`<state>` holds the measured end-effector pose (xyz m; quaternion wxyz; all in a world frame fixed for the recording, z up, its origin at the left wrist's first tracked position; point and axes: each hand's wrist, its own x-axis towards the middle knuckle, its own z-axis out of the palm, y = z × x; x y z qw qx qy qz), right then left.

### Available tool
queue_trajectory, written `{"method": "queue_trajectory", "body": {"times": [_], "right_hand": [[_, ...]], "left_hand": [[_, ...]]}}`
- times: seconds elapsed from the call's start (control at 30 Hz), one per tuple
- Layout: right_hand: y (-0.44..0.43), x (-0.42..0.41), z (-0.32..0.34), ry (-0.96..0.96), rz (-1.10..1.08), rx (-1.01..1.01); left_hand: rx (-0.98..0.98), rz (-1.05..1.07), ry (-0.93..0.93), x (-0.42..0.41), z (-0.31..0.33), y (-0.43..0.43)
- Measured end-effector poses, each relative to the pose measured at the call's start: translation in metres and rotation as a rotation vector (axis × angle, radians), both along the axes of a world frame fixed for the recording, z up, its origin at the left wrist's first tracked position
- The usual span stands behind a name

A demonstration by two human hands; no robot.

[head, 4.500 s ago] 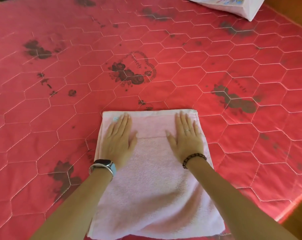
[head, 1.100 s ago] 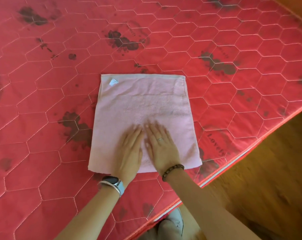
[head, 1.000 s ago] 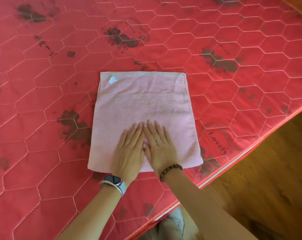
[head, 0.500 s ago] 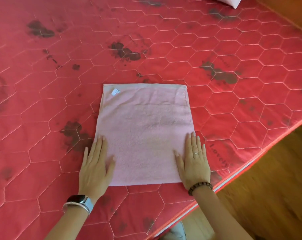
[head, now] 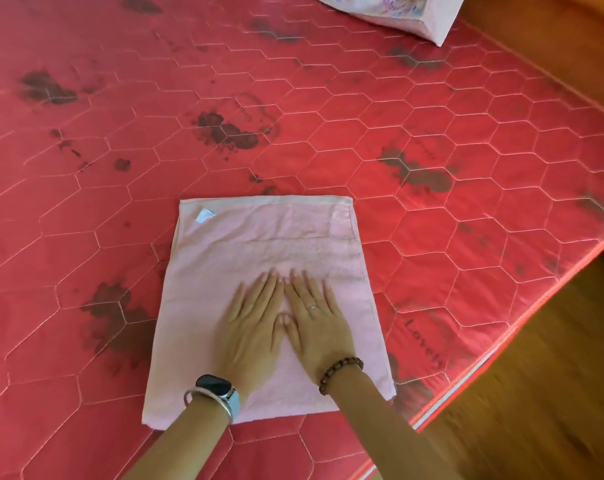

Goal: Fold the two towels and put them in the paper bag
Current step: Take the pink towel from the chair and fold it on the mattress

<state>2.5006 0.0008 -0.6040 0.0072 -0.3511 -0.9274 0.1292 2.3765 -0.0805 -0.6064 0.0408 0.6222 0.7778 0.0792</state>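
A pink towel (head: 259, 237), folded into a rectangle, lies flat on the red quilted mattress (head: 466, 133) near its front edge. A small white label shows at its far left corner. My left hand (head: 252, 327) and my right hand (head: 317, 323) press flat on the middle of the towel, side by side, fingers straight and pointing away from me, thumbs touching. The white paper bag (head: 407, 15) lies at the far right of the mattress, cut off by the top of the view. I see only one towel.
The mattress edge (head: 501, 344) runs diagonally at the right, with wooden floor (head: 553, 393) beyond it. Dark printed patches dot the red cover. Wide bare mattress spreads to the left and beyond the towel.
Half a second ago my hands lay flat at the towel's left and right near edges; now they have come together at its middle. The view has tilted up, showing the bag.
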Motion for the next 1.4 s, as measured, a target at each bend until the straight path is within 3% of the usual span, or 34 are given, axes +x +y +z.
{"method": "queue_trajectory", "body": {"times": [0.4,0.53,0.63,0.83,0.97,1.13,1.4], "right_hand": [[0.059,0.044,0.007,-0.091,-0.243,0.029],[0.068,0.023,0.017,-0.015,-0.039,0.031],[0.075,-0.015,0.016,0.038,0.136,0.0],[0.105,-0.056,0.006,-0.008,0.226,0.012],[0.126,-0.047,0.003,-0.036,0.167,0.011],[0.154,-0.032,0.001,-0.101,0.015,0.026],[0.164,-0.029,0.002,-0.019,-0.131,-0.018]], "left_hand": [[-0.04,0.281,-0.029,-0.094,0.002,-0.019],[-0.015,0.162,0.045,-0.083,0.01,-0.001],[0.024,0.05,-0.031,-0.073,0.005,0.03],[0.001,-0.01,0.107,-0.082,-0.002,0.083],[-0.051,-0.021,0.203,-0.115,0.005,0.083],[-0.07,0.171,0.056,-0.178,-0.004,0.079],[-0.054,0.203,-0.029,-0.196,-0.004,0.077]]}}
